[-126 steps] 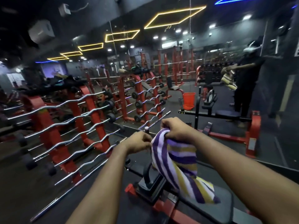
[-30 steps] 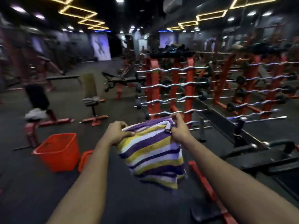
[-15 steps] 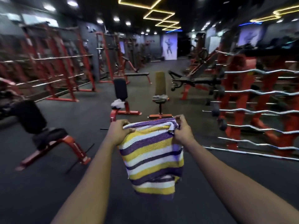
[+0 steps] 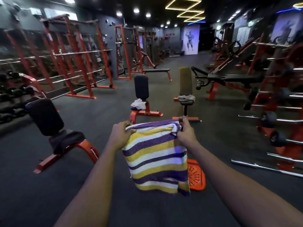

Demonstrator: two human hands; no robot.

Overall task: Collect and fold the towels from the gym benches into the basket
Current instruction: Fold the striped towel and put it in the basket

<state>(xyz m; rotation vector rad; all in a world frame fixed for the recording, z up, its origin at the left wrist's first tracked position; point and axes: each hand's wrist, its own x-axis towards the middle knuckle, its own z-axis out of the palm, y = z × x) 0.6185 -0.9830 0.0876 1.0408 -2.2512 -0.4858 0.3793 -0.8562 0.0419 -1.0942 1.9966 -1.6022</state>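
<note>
Dark rubber floor (image 4: 229, 128) is stretching through a gym lined with red racks (image 4: 72, 63). Both hands, left hand (image 4: 122, 134) and right hand (image 4: 186, 134), are gripping the folded striped towel's (image 4: 155, 158) top corners, hiding most of an orange basket (image 4: 196, 176). Two towels are lying on bench seats ahead: white towel (image 4: 138, 103), grey towel (image 4: 186, 97).

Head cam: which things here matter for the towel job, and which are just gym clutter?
Job:
striped towel, held by left hand and right hand
white towel on a bench seat
grey towel on the next bench seat
orange basket, partly hidden

Clutter:
empty bench
bar racks
dumbbells
</note>
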